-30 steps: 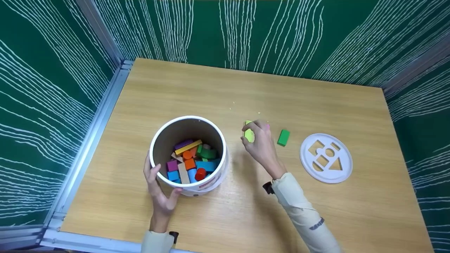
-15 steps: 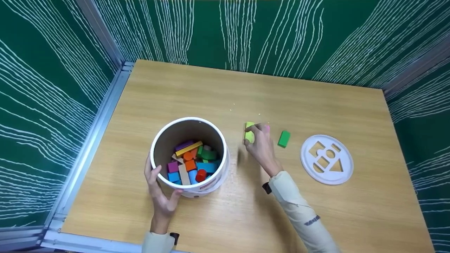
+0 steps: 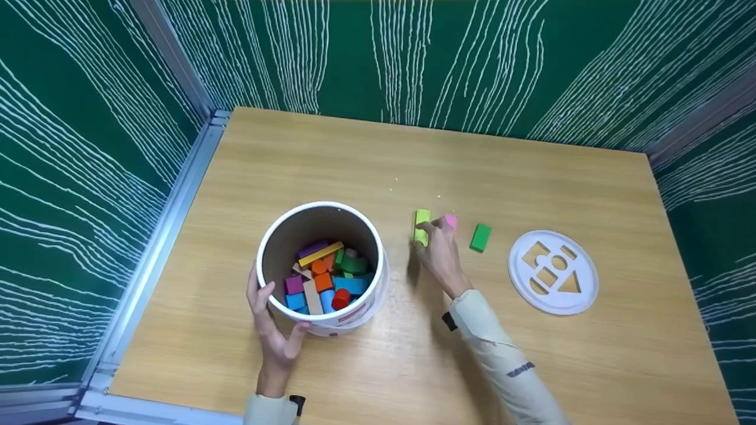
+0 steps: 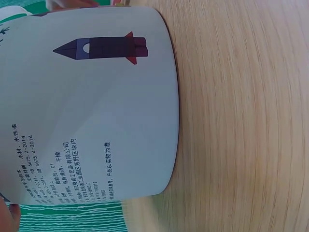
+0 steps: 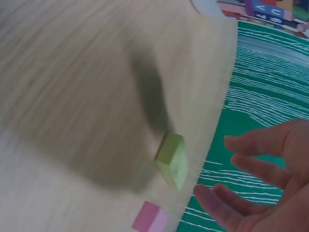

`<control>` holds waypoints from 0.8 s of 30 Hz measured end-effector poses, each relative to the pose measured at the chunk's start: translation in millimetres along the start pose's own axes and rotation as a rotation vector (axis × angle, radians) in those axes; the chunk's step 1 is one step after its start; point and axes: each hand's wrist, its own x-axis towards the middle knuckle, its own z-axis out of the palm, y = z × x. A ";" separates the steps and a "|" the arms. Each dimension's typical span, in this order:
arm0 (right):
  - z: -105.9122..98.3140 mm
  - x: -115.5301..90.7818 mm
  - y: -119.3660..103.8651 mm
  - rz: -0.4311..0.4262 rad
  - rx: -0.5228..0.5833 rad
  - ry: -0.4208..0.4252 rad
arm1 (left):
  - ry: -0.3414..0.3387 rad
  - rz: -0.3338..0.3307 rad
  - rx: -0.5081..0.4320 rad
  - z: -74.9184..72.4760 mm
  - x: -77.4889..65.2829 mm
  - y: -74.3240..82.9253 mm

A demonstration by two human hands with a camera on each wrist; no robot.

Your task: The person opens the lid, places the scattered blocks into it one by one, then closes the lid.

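In the head view, my left hand (image 3: 279, 342) holds the near left side of a white bucket (image 3: 360, 316), with fingertips at the rim and the thumb on its front. Inside lie several coloured wooden blocks (image 3: 323, 282). The left wrist view shows the bucket's printed wall (image 4: 96, 101). My right hand (image 3: 442, 260) hovers over a yellow-green block (image 3: 422, 217). In the right wrist view its fingers (image 5: 260, 140) are spread apart, and a gap separates them from that block (image 5: 172, 162). A pink block (image 3: 451, 221), partly hidden by the hand, sits just to the right.
A green block (image 3: 481, 237) lies right of the pink one. Further right is a round white lid (image 3: 582, 298) with shaped cutouts. Small crumbs dot the wooden table (image 3: 331, 153) behind the blocks. Green panels with white lines (image 3: 354, 59) enclose the table.
My right hand's fingers have shifted slightly right and nearer me, loosening around the yellow-green block, which now shows more fully. My left hand stays on the bucket. The head view has tilted slightly.
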 end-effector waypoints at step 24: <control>24.2 -3.6 10.2 0.057 0.018 -0.025 | -0.013 -0.037 0.018 0.3 1.9 6.1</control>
